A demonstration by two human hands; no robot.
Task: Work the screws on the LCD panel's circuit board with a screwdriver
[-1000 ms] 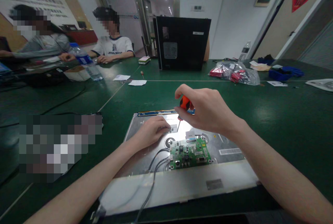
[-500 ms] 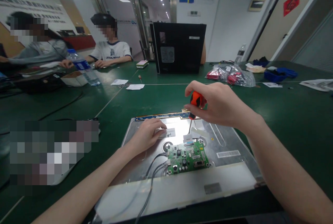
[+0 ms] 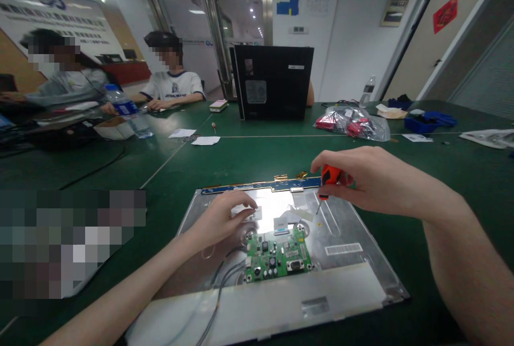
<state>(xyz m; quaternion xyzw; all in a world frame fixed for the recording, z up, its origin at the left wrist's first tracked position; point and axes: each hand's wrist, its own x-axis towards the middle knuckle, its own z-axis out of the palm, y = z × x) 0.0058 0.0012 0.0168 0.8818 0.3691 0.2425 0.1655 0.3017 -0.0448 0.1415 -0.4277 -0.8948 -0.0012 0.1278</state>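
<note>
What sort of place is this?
Probably an office or meeting room: a large green table, a person seated at it, and what looks like a red counter in the background.

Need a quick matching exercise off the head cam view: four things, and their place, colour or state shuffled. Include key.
Things:
1. Screwdriver
2. Circuit board
3. Left hand
4. Clear plastic bag

Place, colour or state:
A. On the table, right of the black case in the picture
B. At the left part of the metal panel
C. Orange-red and black, held in the right hand
D. Green, with cables running at its left side

Pairs: 1-C, 2-D, 3-B, 4-A
</note>
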